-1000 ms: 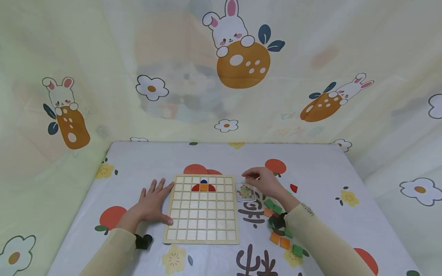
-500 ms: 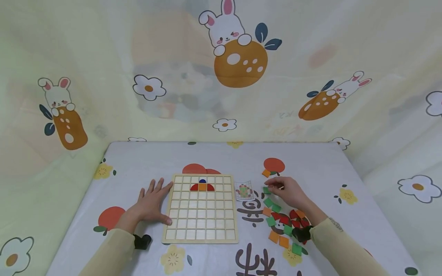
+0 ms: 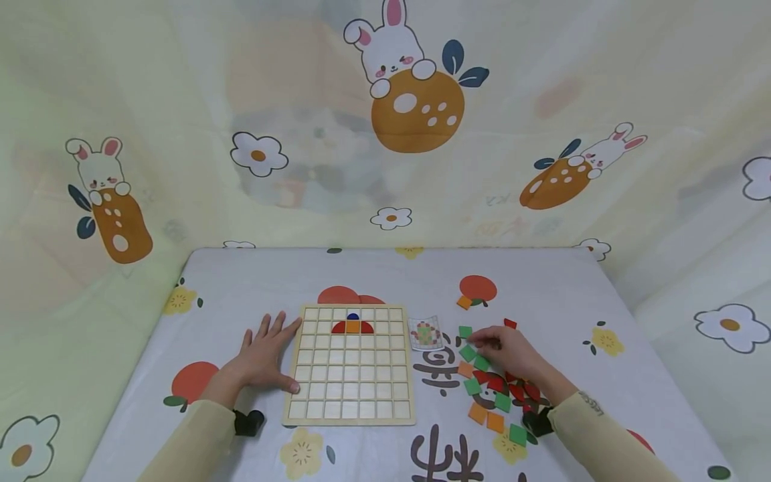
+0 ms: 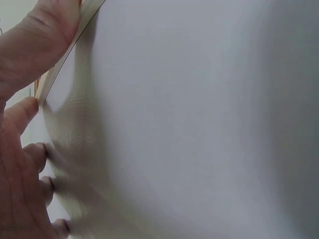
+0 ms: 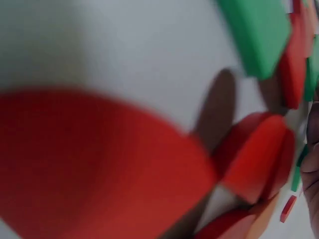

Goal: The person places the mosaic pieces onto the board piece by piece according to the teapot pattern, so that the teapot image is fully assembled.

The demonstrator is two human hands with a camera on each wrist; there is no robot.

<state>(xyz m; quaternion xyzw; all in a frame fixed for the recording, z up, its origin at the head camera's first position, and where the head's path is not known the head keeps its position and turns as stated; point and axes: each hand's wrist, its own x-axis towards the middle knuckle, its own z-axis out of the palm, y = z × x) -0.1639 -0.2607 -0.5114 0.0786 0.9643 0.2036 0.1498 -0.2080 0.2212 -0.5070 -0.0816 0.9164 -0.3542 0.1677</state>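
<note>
1. Head view: my left hand [image 3: 259, 358] is at 9 o'clock of the board [image 3: 352, 388], fingers spread, grasping nothing; its index fingertip and thumb touch the rim.
2. Head view: towards 12 o'clock on the board sit a blue piece [image 3: 353, 316], an orange piece [image 3: 353, 327] right below it, and two red pieces [image 3: 340, 327] flanking the orange one.
3. Head view: the card [image 3: 425, 333] lies just beside the board, between 2 and 3 o'clock of its middle.
4. Head view: my right hand [image 3: 512, 351] is farther out at 3 o'clock, fingers bent, fingertips just beside the loose green pieces [image 3: 469, 353]. I cannot tell whether they pinch anything.
5. Head view: around that hand, a loose orange piece lies at 10 o'clock, a red one at 12, more reds at 6, partly hidden by my wrist, and two orange ones at 7.
6. Left wrist view: my thumb is at 10 o'clock against the board's rim, my fingers towards 8; pale cloth [image 4: 174, 124] fills most of the rest.
7. Right wrist view: a blurred red piece looms at 8 o'clock, a green one between 1 and 2, more reds near 4; only a sliver of my hand shows, beyond 3.
</note>
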